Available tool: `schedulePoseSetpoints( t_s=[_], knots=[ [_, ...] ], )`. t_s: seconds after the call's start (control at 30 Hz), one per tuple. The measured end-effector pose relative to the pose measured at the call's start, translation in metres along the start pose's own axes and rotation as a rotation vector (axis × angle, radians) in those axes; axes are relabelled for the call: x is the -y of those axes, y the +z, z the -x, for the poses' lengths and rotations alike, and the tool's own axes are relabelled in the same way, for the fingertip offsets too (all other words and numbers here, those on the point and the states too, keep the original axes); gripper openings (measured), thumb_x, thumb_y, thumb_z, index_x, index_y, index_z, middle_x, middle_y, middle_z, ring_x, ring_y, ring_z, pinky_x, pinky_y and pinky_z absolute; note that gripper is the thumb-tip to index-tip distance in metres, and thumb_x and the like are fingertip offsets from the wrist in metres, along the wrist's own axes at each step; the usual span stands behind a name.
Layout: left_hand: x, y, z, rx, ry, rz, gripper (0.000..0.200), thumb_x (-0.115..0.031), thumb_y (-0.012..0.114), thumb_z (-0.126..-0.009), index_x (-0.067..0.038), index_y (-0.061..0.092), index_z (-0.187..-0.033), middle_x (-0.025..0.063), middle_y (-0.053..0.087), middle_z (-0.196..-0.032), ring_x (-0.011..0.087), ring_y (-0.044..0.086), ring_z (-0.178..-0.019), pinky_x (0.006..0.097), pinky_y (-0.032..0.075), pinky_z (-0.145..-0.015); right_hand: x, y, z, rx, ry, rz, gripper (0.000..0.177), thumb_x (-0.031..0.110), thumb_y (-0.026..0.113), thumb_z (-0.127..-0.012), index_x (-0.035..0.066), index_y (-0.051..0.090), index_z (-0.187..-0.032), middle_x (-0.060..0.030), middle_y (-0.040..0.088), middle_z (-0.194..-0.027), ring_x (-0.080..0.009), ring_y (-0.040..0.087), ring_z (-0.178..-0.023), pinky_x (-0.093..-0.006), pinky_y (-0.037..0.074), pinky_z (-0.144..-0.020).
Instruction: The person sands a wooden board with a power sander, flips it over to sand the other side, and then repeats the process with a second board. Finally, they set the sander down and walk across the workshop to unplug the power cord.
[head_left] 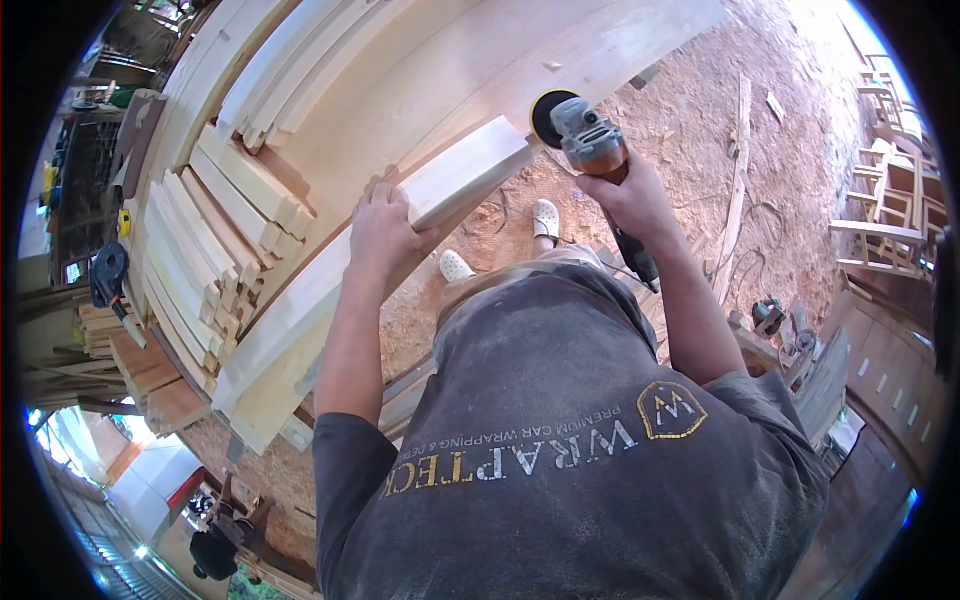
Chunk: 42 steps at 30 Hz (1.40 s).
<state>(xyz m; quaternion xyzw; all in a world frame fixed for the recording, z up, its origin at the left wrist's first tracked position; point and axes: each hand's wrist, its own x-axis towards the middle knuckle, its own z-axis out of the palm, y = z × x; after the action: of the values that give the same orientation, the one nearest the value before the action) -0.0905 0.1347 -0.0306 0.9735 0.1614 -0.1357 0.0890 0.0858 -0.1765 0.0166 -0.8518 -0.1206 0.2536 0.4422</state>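
Wooden block (465, 180): lay at the edge of the counter (430, 75), its near end pointing toward the power sander (590, 135). Left hand (388, 228) grasped the block, fingers over its top and far side, thumb along the near side. Right hand (632, 200) had its fingers clenched around the sander's body; disc just beside the block's end, contact impossible to tell. Left along the counter: a stack of wooden pieces (205, 240), with longer boards (290, 70) beyond. Yellow tape measure (124, 222) past the stack. Below: white clogs (545, 220) on a dusty floor (690, 130). Far right: wooden chair frames (890, 200).
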Motion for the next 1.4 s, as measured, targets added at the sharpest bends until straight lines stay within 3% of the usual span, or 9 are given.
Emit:
schedulePoseSetpoints(
  t_s=[0.4,0.5,0.67,0.7,0.8,0.87,1.1,1.17,1.4],
  knots=[
    [0.001,0.003,0.001,-0.102,0.067,-0.068,0.076,-0.046,0.087,-0.071,0.004,0.066,-0.125,0.0178,0.059,-0.133,0.0389,0.053,-0.128,0.0474,0.044,-0.11,-0.001,0.008,0.0,0.0,-0.021,-0.066,0.047,0.032,0.081,-0.079,0.002,0.069,-0.114,-0.0137,0.074,-0.098,-0.0239,0.071,-0.092,-0.0378,0.054,-0.085],
    [-0.004,-0.002,0.002,0.027,-0.017,-0.009,0.074,-0.041,0.087,-0.069,0.005,0.066,-0.123,0.0181,0.058,-0.135,0.0401,0.052,-0.129,0.0482,0.044,-0.11,0.006,0.0,0.003,-0.041,0.003,-0.07,0.046,0.03,0.08,-0.08,0.001,0.07,-0.113,-0.0131,0.073,-0.098,-0.0244,0.07,-0.093,-0.0385,0.054,-0.088],
    [0.009,-0.008,-0.005,0.04,0.079,0.115,0.056,-0.024,0.078,-0.065,0.005,0.067,-0.111,0.0243,0.069,-0.11,0.0377,0.067,-0.103,0.0436,0.054,-0.093,-0.02,-0.03,-0.012,-0.039,0.198,-0.3,0.033,0.026,0.078,-0.083,0.0,0.071,-0.102,-0.0067,0.068,-0.078,-0.0154,0.067,-0.069,-0.0318,0.053,-0.063],
    [0.006,-0.017,-0.004,0.042,0.092,0.1,0.056,-0.024,0.078,-0.065,0.005,0.067,-0.111,0.0243,0.069,-0.11,0.0377,0.067,-0.103,0.0436,0.054,-0.093,-0.011,-0.032,-0.003,-0.171,0.095,-0.305,0.029,0.026,0.078,-0.084,0.001,0.072,-0.097,-0.0018,0.063,-0.071,-0.0101,0.06,-0.059,-0.0284,0.047,-0.054],
    [0.001,-0.036,-0.002,0.147,0.096,0.451,0.053,-0.021,0.076,-0.064,0.006,0.069,-0.109,0.0182,0.072,-0.087,0.0315,0.071,-0.082,0.0392,0.056,-0.078,-0.045,-0.04,-0.005,-0.277,0.045,-0.382,0.03,0.027,0.078,-0.084,0.001,0.072,-0.097,-0.0011,0.063,-0.074,-0.009,0.058,-0.062,-0.0286,0.047,-0.057],
    [0.012,-0.025,-0.006,0.08,-0.076,0.484,0.034,-0.016,0.072,-0.064,0.006,0.068,-0.09,0.0258,0.069,-0.083,0.0365,0.07,-0.079,0.0415,0.055,-0.076,-0.058,-0.048,0.002,-0.29,0.113,-0.395,0.032,0.028,0.079,-0.084,0.001,0.073,-0.1,-0.0004,0.064,-0.079,-0.0081,0.057,-0.066,-0.0279,0.048,-0.06],
    [0.03,-0.028,-0.031,0.193,-0.159,0.568,0.031,-0.015,0.07,-0.064,0.006,0.067,-0.086,0.0229,0.067,-0.079,0.0333,0.067,-0.075,0.0391,0.052,-0.071,-0.07,-0.054,0.023,-0.287,0.135,-0.572,0.03,0.024,0.077,-0.086,0.001,0.068,-0.103,-0.0023,0.065,-0.081,-0.0104,0.06,-0.066,-0.0264,0.048,-0.06],
    [0.023,-0.03,-0.033,0.163,-0.029,0.438,0.028,-0.016,0.065,-0.068,0.006,0.064,-0.085,0.0239,0.066,-0.081,0.0366,0.066,-0.078,0.0421,0.051,-0.072,-0.065,-0.052,0.024,-0.202,0.172,-0.439,0.035,0.027,0.078,-0.083,0.001,0.072,-0.106,-0.0025,0.067,-0.085,-0.0091,0.061,-0.072,-0.0275,0.049,-0.066],
    [0.01,-0.031,-0.028,0.099,-0.101,0.391,0.022,-0.013,0.059,-0.071,0.006,0.058,-0.082,0.0244,0.064,-0.089,0.0415,0.062,-0.088,0.0453,0.048,-0.079,-0.008,-0.011,0.014,-0.111,0.058,-0.136,0.045,0.03,0.08,-0.079,0.0,0.069,-0.112,-0.008,0.071,-0.095,-0.0171,0.068,-0.087,-0.0341,0.054,-0.08]
  ],
)
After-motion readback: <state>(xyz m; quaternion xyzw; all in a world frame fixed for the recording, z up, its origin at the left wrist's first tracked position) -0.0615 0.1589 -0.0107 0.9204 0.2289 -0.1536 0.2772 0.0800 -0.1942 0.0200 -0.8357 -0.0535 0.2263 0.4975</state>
